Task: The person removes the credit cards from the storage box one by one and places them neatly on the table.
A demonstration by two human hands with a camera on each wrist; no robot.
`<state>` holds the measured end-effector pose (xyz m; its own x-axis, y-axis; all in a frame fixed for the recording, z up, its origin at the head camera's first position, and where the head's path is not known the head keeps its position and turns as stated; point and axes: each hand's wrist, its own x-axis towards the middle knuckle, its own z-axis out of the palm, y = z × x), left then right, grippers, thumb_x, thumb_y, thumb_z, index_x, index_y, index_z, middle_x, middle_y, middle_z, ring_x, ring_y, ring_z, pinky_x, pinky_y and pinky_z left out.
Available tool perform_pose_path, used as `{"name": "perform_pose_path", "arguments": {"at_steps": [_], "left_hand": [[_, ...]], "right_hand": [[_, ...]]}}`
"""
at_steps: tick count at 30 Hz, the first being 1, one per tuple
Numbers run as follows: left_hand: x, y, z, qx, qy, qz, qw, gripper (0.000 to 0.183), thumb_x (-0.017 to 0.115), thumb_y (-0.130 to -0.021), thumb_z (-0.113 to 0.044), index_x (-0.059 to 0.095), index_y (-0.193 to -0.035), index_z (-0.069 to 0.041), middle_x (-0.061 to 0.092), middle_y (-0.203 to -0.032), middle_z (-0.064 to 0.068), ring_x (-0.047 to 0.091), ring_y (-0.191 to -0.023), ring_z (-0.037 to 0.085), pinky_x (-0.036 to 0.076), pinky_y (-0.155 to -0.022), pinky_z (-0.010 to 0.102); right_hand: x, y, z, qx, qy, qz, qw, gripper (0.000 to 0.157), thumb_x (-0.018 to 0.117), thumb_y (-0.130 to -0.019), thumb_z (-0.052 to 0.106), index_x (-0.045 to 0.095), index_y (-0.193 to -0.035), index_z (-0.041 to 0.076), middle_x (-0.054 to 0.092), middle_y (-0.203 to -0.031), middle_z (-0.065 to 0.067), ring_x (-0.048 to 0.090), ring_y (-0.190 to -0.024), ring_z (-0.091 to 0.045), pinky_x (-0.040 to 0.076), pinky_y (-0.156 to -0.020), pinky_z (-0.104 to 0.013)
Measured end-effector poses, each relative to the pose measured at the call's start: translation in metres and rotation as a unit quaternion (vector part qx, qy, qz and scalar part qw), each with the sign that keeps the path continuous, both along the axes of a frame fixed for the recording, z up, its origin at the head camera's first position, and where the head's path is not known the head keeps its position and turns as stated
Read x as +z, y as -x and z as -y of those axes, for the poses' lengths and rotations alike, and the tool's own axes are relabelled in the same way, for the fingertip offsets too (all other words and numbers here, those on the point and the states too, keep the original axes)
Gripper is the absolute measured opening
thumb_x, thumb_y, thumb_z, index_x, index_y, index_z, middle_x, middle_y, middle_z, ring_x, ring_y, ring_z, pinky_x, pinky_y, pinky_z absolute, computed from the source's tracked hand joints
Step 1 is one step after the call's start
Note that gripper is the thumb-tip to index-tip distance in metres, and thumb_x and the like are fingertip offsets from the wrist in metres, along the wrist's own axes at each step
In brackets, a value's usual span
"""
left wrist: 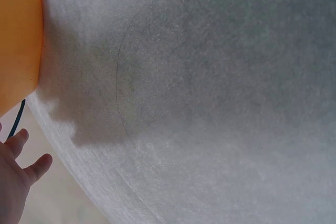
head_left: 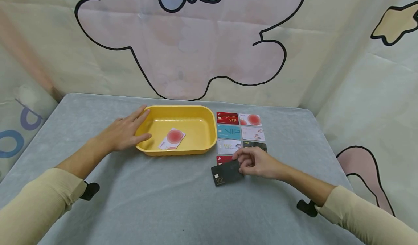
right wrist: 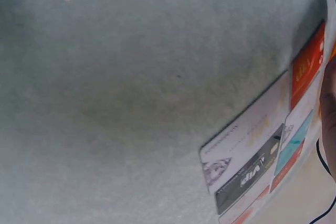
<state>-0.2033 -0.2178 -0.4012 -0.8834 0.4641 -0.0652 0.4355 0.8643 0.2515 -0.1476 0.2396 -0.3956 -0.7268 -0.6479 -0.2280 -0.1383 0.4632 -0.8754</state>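
Observation:
My right hand point(head_left: 256, 161) pinches a dark grey card point(head_left: 226, 173) marked VIP by its right end, tilted over the front of the card rows. Partly covered by it is a red card point(head_left: 224, 160). My left hand point(head_left: 125, 131) lies with extended fingers at the left rim of a yellow tray point(head_left: 209, 129). Inside the tray is a white card point(head_left: 173, 138) with a red circle. In the left wrist view, fingers of the left hand point(left wrist: 18, 174) are spread near the tray's side point(left wrist: 18, 40). Only an edge of the right hand point(right wrist: 329, 114) shows in the right wrist view.
Two columns of cards lie right of the tray, including a red VIP card point(head_left: 227, 118), a teal card point(head_left: 228, 132), a white VIP card point(head_left: 228, 146) and a dark card point(head_left: 256, 144). A grey cloth point(head_left: 163, 208) covers the table; a printed curtain point(head_left: 196, 49) hangs behind.

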Motion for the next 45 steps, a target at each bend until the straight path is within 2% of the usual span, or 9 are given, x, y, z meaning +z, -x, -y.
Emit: {"name": "perform_pose_path", "arguments": {"at_steps": [7, 14, 24, 35, 45], "left_hand": [[0.000, 0.000, 0.000, 0.002, 0.004, 0.007, 1.0000, 0.084, 0.052, -0.098, -0.049, 0.016, -0.158, -0.002, 0.009, -0.165, 0.020, 0.036, -0.140, 0.044, 0.037, -0.100, 0.068], [0.001, -0.001, 0.000, 0.005, 0.002, 0.002, 1.0000, 0.084, 0.053, -0.098, -0.048, 0.017, -0.158, -0.003, 0.011, -0.165, 0.020, 0.037, -0.139, 0.044, 0.038, -0.099, 0.068], [-0.001, -0.001, -0.001, 0.009, -0.005, 0.006, 0.9999, 0.084, 0.054, -0.097, -0.048, 0.018, -0.159, -0.004, 0.010, -0.165, 0.019, 0.037, -0.139, 0.044, 0.037, -0.101, 0.069], [0.000, -0.001, -0.001, 0.007, 0.001, 0.004, 1.0000, 0.085, 0.053, -0.097, -0.049, 0.017, -0.159, -0.004, 0.010, -0.165, 0.019, 0.037, -0.139, 0.044, 0.037, -0.100, 0.068], [-0.001, 0.000, -0.001, 0.015, -0.002, 0.010, 0.9998, 0.085, 0.053, -0.097, -0.050, 0.017, -0.159, -0.005, 0.009, -0.165, 0.018, 0.036, -0.140, 0.044, 0.036, -0.101, 0.069]], "right_hand": [[-0.003, -0.004, -0.003, 0.010, -0.024, 0.014, 1.000, 0.032, 0.075, -0.086, 0.004, 0.062, -0.114, -0.001, 0.063, -0.087, -0.007, 0.061, -0.070, -0.016, 0.054, -0.070, -0.022], [-0.001, -0.005, -0.008, 0.028, -0.066, -0.003, 0.997, 0.031, 0.078, -0.084, 0.007, 0.064, -0.112, 0.004, 0.063, -0.084, -0.003, 0.064, -0.068, -0.017, 0.056, -0.068, -0.024], [-0.005, -0.008, -0.014, 0.045, -0.091, -0.008, 0.995, 0.031, 0.080, -0.083, 0.012, 0.063, -0.110, 0.007, 0.064, -0.087, -0.005, 0.064, -0.069, -0.015, 0.057, -0.066, -0.026], [-0.011, -0.010, -0.017, 0.055, -0.090, 0.011, 0.994, 0.026, 0.075, -0.088, 0.012, 0.063, -0.109, 0.005, 0.066, -0.082, -0.003, 0.066, -0.066, -0.017, 0.057, -0.065, -0.026], [-0.006, -0.008, -0.018, 0.073, -0.093, 0.026, 0.993, 0.023, 0.071, -0.092, 0.014, 0.066, -0.113, 0.006, 0.070, -0.078, 0.000, 0.066, -0.066, -0.017, 0.054, -0.063, -0.024]]}}
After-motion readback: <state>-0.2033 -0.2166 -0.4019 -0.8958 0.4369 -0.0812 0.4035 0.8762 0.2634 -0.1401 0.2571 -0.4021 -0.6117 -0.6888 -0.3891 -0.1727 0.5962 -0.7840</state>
